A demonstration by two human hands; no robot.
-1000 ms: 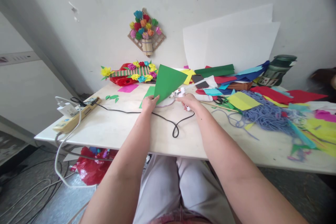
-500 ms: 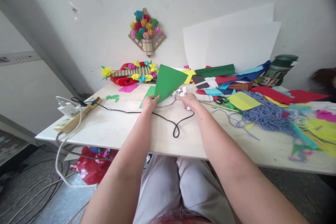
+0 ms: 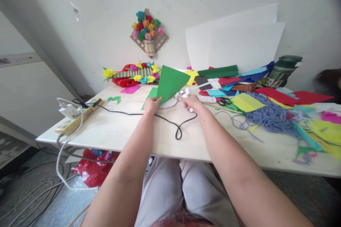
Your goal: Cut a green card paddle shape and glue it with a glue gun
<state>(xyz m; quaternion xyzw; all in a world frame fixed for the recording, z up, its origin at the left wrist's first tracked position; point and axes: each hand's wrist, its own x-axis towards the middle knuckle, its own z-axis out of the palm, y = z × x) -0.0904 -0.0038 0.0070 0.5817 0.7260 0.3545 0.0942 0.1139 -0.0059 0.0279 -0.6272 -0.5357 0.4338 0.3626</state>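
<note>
Grip update: my left hand (image 3: 151, 105) pinches the green paper (image 3: 170, 83) by its bottom corner, upright over the desk (image 3: 125, 131). My right hand (image 3: 192, 103) is closed round the glue gun (image 3: 183, 94) just beside it. Nothing's moved this last second, so same hold.

You are pinching a plain, solid green sheet (image 3: 170, 83) with your left hand (image 3: 151, 105), and your right hand (image 3: 192, 103) is gripping a white glue gun (image 3: 185, 95), its black cord (image 3: 176, 127) looping over the pale cream tabletop (image 3: 128, 131). Toward the right edge a tangle of grey-blue yarn (image 3: 269, 117) is lying beside a yellow sheet (image 3: 246, 102) and red paper (image 3: 293, 96). Near the far edge a pink sheet (image 3: 130, 89) is showing, and behind it a red-and-green striped piece (image 3: 133, 73) is carrying yellow, pink and blue paper flowers. At the left corner a beige power strip (image 3: 77, 115) is sitting.
</note>
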